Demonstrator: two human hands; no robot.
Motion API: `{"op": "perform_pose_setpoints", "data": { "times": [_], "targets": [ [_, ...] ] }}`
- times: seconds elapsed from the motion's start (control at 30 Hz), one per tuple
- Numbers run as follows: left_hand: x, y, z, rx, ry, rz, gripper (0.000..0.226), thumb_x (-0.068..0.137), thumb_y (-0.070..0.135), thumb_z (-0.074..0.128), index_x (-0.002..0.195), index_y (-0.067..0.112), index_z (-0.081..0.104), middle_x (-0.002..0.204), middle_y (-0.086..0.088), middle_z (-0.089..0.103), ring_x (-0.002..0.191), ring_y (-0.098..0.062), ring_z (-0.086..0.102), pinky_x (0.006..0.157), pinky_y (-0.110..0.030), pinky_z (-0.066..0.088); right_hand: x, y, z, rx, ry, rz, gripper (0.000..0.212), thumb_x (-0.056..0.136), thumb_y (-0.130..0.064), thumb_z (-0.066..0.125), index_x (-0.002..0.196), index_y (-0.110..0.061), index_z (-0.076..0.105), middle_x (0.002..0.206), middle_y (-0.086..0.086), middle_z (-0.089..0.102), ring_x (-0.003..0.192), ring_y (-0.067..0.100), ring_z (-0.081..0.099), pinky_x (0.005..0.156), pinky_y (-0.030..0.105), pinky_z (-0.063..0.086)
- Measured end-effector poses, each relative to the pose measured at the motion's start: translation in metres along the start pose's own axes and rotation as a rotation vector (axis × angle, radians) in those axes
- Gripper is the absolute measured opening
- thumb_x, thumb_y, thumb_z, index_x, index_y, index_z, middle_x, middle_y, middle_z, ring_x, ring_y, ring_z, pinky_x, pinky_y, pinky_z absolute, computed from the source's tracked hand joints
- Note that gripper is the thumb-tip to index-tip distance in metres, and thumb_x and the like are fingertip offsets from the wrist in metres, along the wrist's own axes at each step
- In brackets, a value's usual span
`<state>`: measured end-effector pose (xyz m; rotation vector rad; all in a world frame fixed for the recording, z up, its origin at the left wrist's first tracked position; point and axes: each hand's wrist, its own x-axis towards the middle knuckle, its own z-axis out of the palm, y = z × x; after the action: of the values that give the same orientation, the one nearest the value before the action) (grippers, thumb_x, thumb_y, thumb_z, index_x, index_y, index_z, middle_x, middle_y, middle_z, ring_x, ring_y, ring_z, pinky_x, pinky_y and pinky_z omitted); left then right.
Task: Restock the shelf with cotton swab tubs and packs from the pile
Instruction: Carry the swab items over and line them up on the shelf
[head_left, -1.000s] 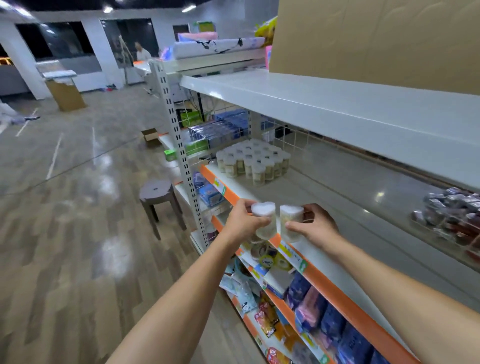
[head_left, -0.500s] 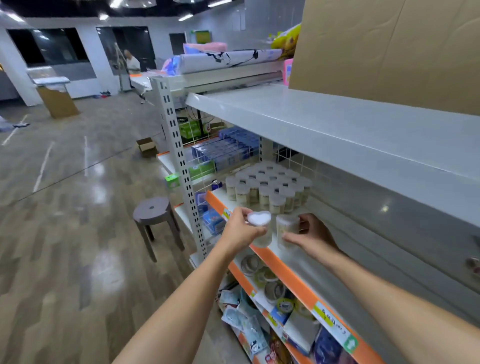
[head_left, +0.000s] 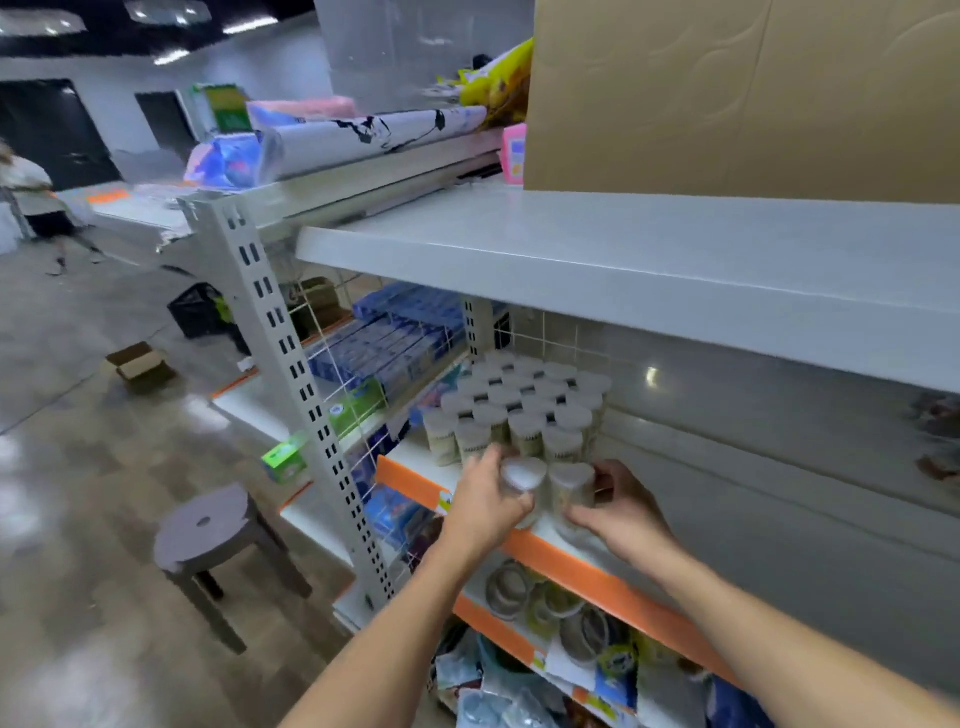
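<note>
1. The scene is a shop aisle with a glossy floor; a grey metal shelf (head_left: 691, 488) with an orange front strip (head_left: 566, 564) holds a tight block of lidded cotton swab tubs (head_left: 524, 410) at its left end, against a white wire divider (head_left: 363, 395).
2. The left hand (head_left: 483, 512) wraps its fingers round one heart-lidded tub (head_left: 522, 480); the right hand (head_left: 626, 519) grips a second tub (head_left: 571, 486) from the right side. Both tubs sit just in front of the block, at or just above the shelf surface; contact with the shelf cannot be told through the blur.
3. Main risk, as I judge it: pushing the pair in too hard could topple the front row, since the tubs are tall, narrow and packed close.
4. The two held tubs touch or nearly touch; letting go of one early could knock its neighbour over.
5. They stand close to the orange strip, so a tub left tilted could roll off onto the packs (head_left: 498, 680) on the lower shelf, or toward the stool (head_left: 208, 525) and floor.
6. Smooth plastic may slip in the fingers.
</note>
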<state>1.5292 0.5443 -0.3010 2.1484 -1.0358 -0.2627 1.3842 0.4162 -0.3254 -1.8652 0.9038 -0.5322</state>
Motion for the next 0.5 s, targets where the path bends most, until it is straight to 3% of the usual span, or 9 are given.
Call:
{"op": "perform_pose_setpoints", "data": {
  "times": [0.17, 0.3, 0.5],
  "targets": [
    [0.012, -0.021, -0.005, 0.263, 0.012, 0.208, 0.043, 0.081, 0.038, 0.067, 0.116, 0.018, 0.055, 0.112, -0.004, 0.057, 0.107, -0.024, 0.052, 0.088, -0.031, 0.043, -0.004, -0.001, 0.025, 0.049, 0.159, 0.044, 0.049, 0.07, -0.023, 0.085, 0.106, -0.034, 0.054, 0.094, -0.017, 0.062, 0.086, 0.002, 0.06, 0.058, 0.007, 0.04],
    [0.012, -0.029, -0.013, 0.515, 0.12, 0.333, 0.044, 0.082, 0.048, 0.063, 0.118, 0.024, 0.06, 0.117, 0.002, 0.063, 0.114, -0.024, 0.053, 0.092, -0.036, 0.04, -0.005, -0.002, 0.041, 0.041, 0.239, 0.001, 0.048, 0.07, -0.018, 0.083, 0.103, -0.036, 0.053, 0.097, -0.016, 0.062, 0.087, -0.006, 0.057, 0.061, 0.002, 0.041],
    [0.019, -0.035, -0.024, 0.628, 0.21, 0.456, 0.043, 0.072, 0.044, 0.076, 0.112, 0.028, 0.071, 0.107, 0.002, 0.068, 0.102, -0.025, 0.062, 0.082, -0.038, 0.048, -0.003, -0.002, 0.058, 0.001, 0.352, -0.042, 0.05, 0.073, -0.017, 0.084, 0.114, -0.024, 0.056, 0.106, 0.001, 0.061, 0.096, 0.016, 0.061, 0.08, 0.025, 0.048]
  ]
}}
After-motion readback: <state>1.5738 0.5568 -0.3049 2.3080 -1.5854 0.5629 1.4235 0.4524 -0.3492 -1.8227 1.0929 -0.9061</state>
